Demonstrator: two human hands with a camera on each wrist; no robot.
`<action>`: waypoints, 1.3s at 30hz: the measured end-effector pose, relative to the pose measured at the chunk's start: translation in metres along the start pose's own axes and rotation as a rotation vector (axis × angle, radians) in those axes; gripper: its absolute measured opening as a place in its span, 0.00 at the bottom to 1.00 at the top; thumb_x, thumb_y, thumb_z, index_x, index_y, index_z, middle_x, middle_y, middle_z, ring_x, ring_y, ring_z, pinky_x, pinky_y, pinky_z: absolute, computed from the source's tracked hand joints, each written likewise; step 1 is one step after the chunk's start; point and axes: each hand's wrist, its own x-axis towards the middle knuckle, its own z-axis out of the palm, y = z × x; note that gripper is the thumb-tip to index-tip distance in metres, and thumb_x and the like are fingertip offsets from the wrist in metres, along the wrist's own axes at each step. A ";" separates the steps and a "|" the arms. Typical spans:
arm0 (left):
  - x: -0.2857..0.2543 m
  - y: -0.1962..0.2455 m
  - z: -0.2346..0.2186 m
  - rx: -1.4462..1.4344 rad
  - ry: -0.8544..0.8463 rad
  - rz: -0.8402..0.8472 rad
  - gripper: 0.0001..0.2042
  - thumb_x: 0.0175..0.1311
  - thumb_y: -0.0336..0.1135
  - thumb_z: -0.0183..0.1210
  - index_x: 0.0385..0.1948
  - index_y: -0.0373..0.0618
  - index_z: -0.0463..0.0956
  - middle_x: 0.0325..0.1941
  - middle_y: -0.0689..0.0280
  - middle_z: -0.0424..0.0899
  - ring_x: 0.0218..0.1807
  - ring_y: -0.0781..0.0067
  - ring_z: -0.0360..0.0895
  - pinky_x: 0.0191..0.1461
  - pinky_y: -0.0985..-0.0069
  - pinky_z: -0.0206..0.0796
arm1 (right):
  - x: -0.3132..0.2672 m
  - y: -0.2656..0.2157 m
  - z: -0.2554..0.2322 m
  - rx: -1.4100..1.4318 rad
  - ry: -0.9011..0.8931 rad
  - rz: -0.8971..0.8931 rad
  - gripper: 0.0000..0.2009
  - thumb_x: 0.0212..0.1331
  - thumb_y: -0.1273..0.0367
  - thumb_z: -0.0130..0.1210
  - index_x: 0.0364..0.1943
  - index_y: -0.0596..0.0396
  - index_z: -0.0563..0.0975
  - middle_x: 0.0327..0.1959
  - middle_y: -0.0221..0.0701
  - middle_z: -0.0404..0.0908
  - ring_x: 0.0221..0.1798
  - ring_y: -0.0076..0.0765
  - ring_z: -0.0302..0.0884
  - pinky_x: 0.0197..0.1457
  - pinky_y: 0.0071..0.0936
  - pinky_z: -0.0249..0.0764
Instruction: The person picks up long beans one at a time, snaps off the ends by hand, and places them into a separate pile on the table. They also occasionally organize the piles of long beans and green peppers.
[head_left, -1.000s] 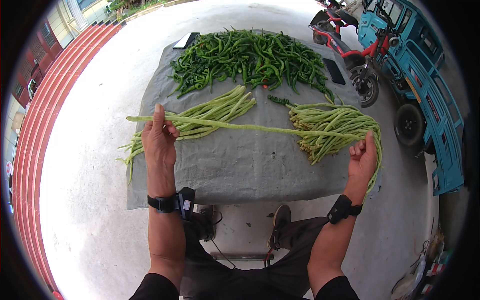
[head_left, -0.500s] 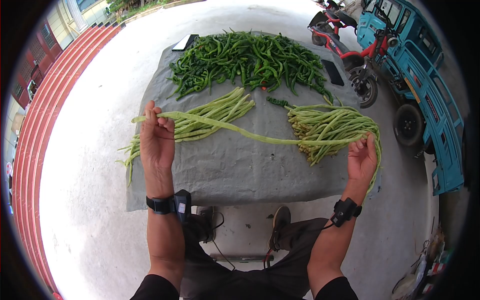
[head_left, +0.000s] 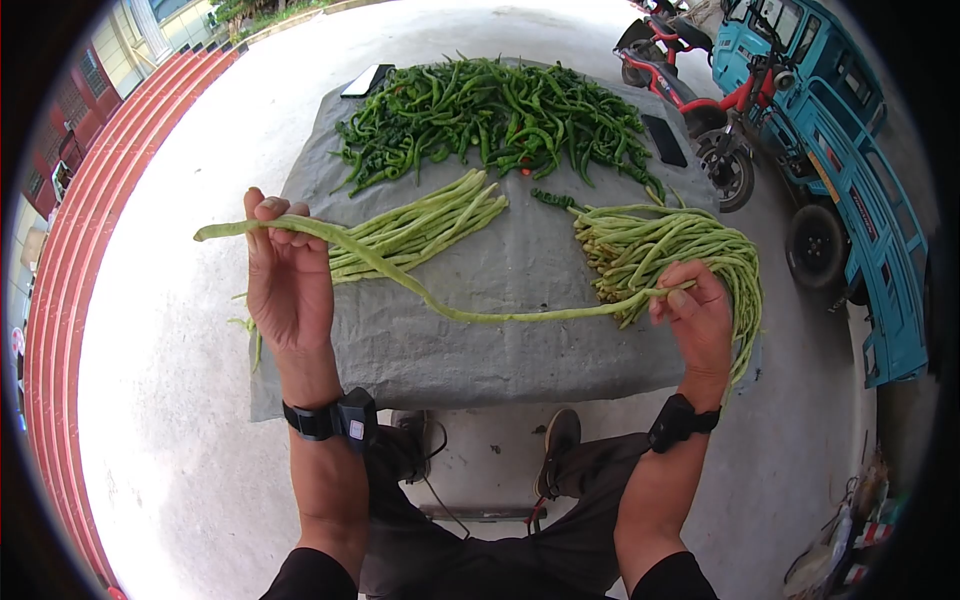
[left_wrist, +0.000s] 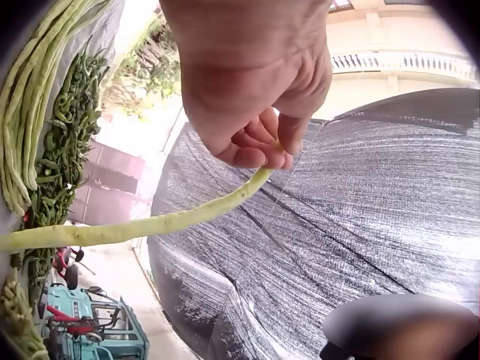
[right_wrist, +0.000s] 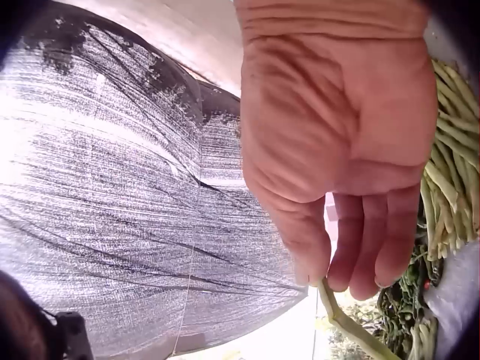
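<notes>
Head view, clock positions from picture centre. Left hand (head_left: 290,285) at 9 o'clock, fingers curled and clamped on the long bean (head_left: 500,317), thick end sticking out past them. Right hand (head_left: 697,320) at 3 o'clock, thumb and fingertips pinching its thin end; the right wrist view shows the pinch. Bean smooth, pale green, slightly lumpy, sagging between hands, above table (head_left: 480,365). Table cover: grey sheet, matte, creased, specked with dirt.

Left bean bundle (head_left: 425,232) between 10 and 11 o'clock, long slim pods roughly parallel. Right bean bundle (head_left: 665,250) between 2 and 3, denser, some brownish ends, far side drooping over table edge. Green chilli heap (head_left: 500,115) at 12: glossy, curled, pointed, bit of red at near edge. Black phone (head_left: 664,140) between 1 and 2, flat rectangle; white-and-dark flat item (head_left: 367,81) at 11.

Black straps with boxy units on both wrists; small pale label on left one, unreadable. Teal metal cargo vehicle (head_left: 850,190) between 2 and 3, side lettering too small to read. Red scooter (head_left: 735,105) at 1 to 2, red-edged steps (head_left: 90,250) between 9 and 10.
</notes>
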 end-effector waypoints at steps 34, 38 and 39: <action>-0.063 -0.117 0.073 1.558 -0.535 -0.273 0.12 0.60 0.26 0.68 0.41 0.42 0.74 0.35 0.59 0.82 0.38 0.56 0.83 0.40 0.64 0.73 | 0.016 0.004 0.103 0.107 -0.241 -0.113 0.12 0.60 0.76 0.71 0.46 0.64 0.84 0.41 0.34 0.78 0.38 0.25 0.78 0.38 0.22 0.79; -0.065 -0.120 0.070 1.539 -0.521 -0.353 0.12 0.60 0.26 0.70 0.41 0.42 0.75 0.35 0.60 0.84 0.37 0.59 0.84 0.40 0.65 0.74 | 0.015 0.007 0.098 0.073 -0.226 -0.146 0.11 0.61 0.76 0.70 0.45 0.64 0.84 0.42 0.36 0.78 0.38 0.25 0.79 0.37 0.22 0.80; -0.065 -0.119 0.070 1.525 -0.509 -0.407 0.12 0.60 0.26 0.70 0.41 0.42 0.75 0.34 0.61 0.84 0.36 0.60 0.85 0.40 0.66 0.74 | 0.014 0.007 0.097 0.052 -0.208 -0.162 0.10 0.61 0.75 0.70 0.44 0.64 0.84 0.42 0.36 0.78 0.38 0.25 0.80 0.37 0.22 0.80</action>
